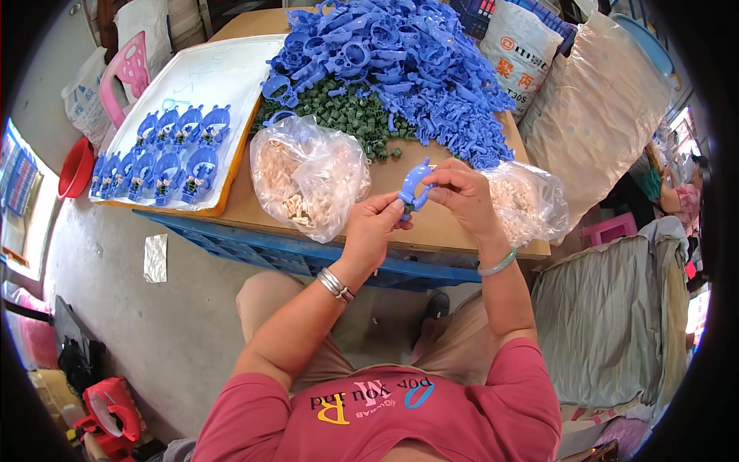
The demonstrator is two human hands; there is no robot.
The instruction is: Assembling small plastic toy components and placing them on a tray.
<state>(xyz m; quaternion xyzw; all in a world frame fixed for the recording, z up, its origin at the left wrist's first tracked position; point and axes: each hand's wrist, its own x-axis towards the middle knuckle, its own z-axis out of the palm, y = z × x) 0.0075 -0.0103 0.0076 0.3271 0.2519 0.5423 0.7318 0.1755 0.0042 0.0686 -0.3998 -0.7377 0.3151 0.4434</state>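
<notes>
Over the table's near edge, both hands meet at a blue plastic toy figure part (pixel 414 183) with a ring-shaped opening. My left hand (pixel 377 218) is closed on its lower end, where a bit of dark green shows. At its upper right side my right hand (pixel 462 192) pinches it with thumb and fingertips. A clear bag (pixel 308 173) of small cream-coloured pieces lies to the left of my hands. Just right of my right hand is another clear bag (pixel 527 200) of similar pieces. Dark green small parts (pixel 350 112) are heaped behind my hands.
A large pile of blue plastic parts (pixel 369 50) covers the far side of the brown table board (pixel 431 235). On the left, a white tray (pixel 223 73) carries rows of blue figures (pixel 165 171). A blue crate (pixel 208 239) supports the board. White sacks (pixel 519 54) stand beyond.
</notes>
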